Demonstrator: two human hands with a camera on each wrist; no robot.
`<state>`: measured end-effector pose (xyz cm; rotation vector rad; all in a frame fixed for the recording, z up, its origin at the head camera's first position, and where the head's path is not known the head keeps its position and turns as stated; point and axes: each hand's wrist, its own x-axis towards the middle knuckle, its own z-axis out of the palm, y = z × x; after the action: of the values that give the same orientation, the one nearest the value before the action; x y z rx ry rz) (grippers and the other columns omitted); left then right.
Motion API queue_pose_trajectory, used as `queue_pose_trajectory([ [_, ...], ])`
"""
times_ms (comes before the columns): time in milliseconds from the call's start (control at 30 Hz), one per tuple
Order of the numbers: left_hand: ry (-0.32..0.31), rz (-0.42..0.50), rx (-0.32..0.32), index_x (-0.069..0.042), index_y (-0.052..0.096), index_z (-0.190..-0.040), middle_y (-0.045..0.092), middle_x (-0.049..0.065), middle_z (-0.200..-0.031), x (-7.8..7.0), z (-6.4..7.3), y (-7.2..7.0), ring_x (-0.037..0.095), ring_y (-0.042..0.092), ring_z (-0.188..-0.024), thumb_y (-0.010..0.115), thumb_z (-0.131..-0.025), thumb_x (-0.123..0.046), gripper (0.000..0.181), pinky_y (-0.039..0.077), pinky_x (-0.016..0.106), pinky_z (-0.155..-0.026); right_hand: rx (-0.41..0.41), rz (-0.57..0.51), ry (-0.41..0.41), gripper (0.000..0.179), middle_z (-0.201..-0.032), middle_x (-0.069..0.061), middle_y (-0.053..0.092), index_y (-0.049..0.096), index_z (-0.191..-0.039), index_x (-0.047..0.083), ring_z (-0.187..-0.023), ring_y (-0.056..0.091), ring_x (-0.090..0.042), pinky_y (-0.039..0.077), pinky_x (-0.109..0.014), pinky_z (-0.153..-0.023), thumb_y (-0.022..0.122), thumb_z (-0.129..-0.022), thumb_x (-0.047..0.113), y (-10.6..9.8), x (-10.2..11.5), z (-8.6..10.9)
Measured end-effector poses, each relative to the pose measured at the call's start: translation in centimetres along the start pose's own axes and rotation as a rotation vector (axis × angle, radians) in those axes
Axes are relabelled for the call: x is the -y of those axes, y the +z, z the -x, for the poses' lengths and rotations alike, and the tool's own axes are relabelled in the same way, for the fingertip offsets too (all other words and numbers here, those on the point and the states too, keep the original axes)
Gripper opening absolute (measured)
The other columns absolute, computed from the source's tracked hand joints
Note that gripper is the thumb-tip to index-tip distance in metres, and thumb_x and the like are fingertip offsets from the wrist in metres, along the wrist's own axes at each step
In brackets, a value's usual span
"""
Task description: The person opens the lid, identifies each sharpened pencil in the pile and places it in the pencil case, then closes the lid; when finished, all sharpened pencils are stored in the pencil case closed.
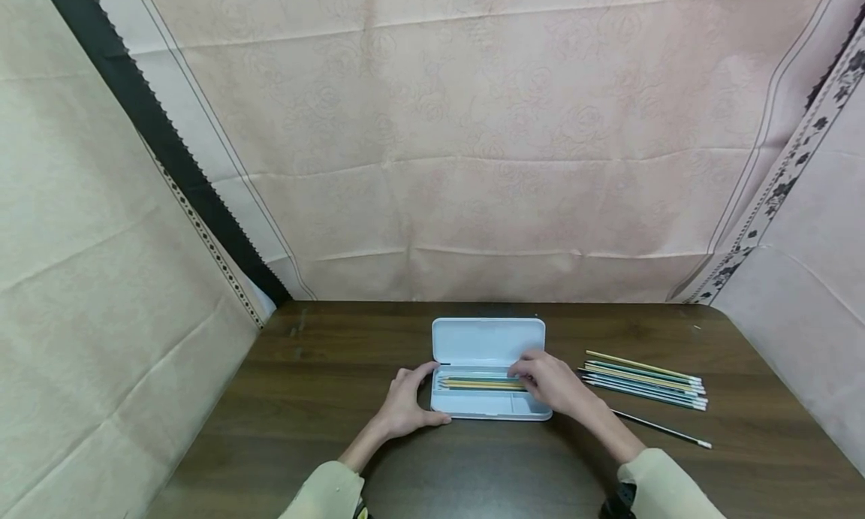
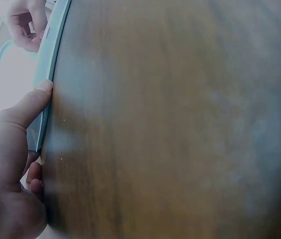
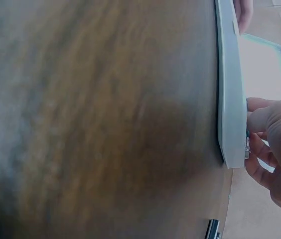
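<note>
A pale blue pencil case (image 1: 473, 409) lies on the table with its lid (image 1: 483, 340) tipped back. Several pencils (image 1: 473, 384), yellow and blue-green, lie lengthwise in its tray. My left hand (image 1: 403, 405) grips the left end of the case; in the left wrist view its thumb (image 2: 38, 94) presses the front edge. Over the right part of the tray, my right hand (image 1: 556, 381) has its fingers bent down at the pencils' right ends. Between those fingers, in the right wrist view, a pencil's metal-banded end (image 3: 247, 147) shows. Its other end is hidden by the case wall (image 3: 232, 89).
Right of the case, a bundle of pencils (image 1: 645, 382) in yellow, green and blue lies on the brown wooden table (image 1: 304, 429). A single dark pencil (image 1: 669, 430) lies nearer, partly behind the right forearm. Pale cloth (image 1: 473, 166) hangs behind the table and at both sides.
</note>
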<state>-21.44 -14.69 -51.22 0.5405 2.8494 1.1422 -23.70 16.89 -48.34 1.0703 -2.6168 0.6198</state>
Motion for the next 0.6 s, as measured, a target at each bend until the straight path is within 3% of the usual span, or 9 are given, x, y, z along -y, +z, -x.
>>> queue_pose_trajectory([
  [300,0.012,0.001,-0.010,-0.015,0.047,-0.148,0.050,0.011,-0.127,0.0,0.1,0.0,0.027,0.041,-0.110,0.089,-0.071,-0.045,0.092,0.040,0.048,-0.087,-0.027,0.014,-0.043,0.022,-0.088,0.003,0.060,0.079,-0.095,0.012,-0.077,0.052,-0.011,0.050,-0.031,-0.068,0.077,-0.082,-0.006,0.3,-0.1,-0.1],
  [600,0.012,0.006,-0.009,-0.015,0.047,-0.148,0.050,0.011,-0.127,0.0,0.1,0.0,0.027,0.041,-0.110,0.089,-0.071,-0.045,0.093,0.039,0.047,-0.086,-0.044,-0.013,0.062,0.022,-0.095,0.002,0.064,0.079,-0.097,0.011,-0.084,0.057,-0.014,0.053,-0.035,-0.073,0.079,-0.082,-0.004,-1.0,-0.9,1.2],
])
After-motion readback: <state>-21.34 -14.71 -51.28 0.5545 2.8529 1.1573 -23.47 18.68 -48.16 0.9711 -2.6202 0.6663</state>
